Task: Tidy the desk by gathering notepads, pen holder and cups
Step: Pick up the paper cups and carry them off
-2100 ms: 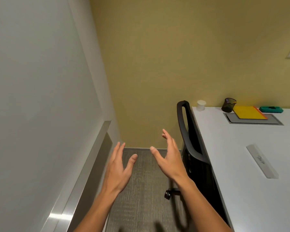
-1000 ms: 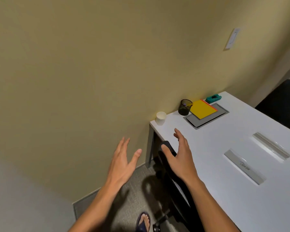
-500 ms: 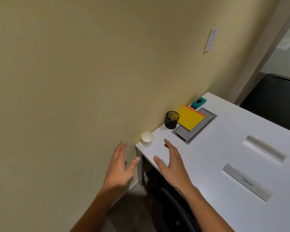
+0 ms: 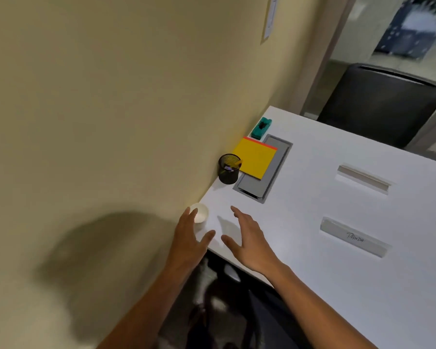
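Note:
A small white cup (image 4: 201, 215) stands at the near left corner of the white desk (image 4: 312, 260), close to the wall. Farther along the wall is a black mesh pen holder (image 4: 228, 169) with something orange and purple inside. Beside it a yellow notepad (image 4: 255, 157) lies on an orange one, partly over a grey inset panel (image 4: 271, 172). My left hand (image 4: 189, 240) hovers open just in front of the cup, its fingertips overlapping the cup's rim in view. My right hand (image 4: 249, 241) is open above the desk corner, holding nothing.
A teal stapler-like object (image 4: 261, 127) sits beyond the notepads. Two long grey name plates (image 4: 354, 239) (image 4: 363, 178) lie on the desk to the right. A black chair (image 4: 383, 102) stands at the far end, another dark chair below my arms. The yellow wall is at the left.
The view has swung right and closer to the desk. Both open hands have moved forward over the desk corner, the left one reaching the white cup.

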The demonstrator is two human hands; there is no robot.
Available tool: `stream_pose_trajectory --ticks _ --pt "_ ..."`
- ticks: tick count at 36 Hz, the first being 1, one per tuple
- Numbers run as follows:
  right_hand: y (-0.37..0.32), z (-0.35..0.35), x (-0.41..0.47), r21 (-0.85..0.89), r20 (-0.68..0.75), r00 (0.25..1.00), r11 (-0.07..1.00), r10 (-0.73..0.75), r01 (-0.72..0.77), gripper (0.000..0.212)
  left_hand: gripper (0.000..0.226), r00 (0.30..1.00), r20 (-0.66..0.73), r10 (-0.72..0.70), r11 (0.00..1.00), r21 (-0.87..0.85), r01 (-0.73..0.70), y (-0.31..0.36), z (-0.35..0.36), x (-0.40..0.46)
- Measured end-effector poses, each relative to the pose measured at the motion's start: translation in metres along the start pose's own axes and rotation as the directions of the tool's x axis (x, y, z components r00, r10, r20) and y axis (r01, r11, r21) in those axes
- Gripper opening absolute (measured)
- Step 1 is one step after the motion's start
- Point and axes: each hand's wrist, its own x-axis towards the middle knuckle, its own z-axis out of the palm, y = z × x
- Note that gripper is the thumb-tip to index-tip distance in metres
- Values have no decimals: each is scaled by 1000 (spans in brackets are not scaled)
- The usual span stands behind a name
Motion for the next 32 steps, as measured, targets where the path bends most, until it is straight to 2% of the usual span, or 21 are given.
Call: stream_pose_trajectory --ticks 4,8,15,19,22,24,26,32 --pt "1 4 8 2 -3 998 998 57 -57 75 80 999 49 -16 998 61 13 -15 7 42" --pt "5 6 18 26 -16 991 990 136 -135 75 84 987 140 -82 979 197 54 -22 22 78" --pt "13 9 18 76 -66 971 971 231 -226 74 87 963 224 -150 888 459 32 -32 42 108" --pt "20 5 13 100 -80 959 960 271 -262 74 86 938 297 -181 811 584 -29 -38 48 111" --pt "28 -2 7 80 -81 951 953 299 -293 73 85 948 295 -120 775 624 -96 -42 50 108" --pt "35 -7 3 58 -85 943 946 322 -318 73 82 958 281 -54 768 625 -140 -43 49 108" --pt "39 -12 0 38 -87 938 942 335 -333 74 77 966 259 -26 802 582 -134 -43 45 110" --pt "33 -18 -5 21 -80 936 940 342 -341 73 69 969 236 -67 914 404 -35 -31 36 112"
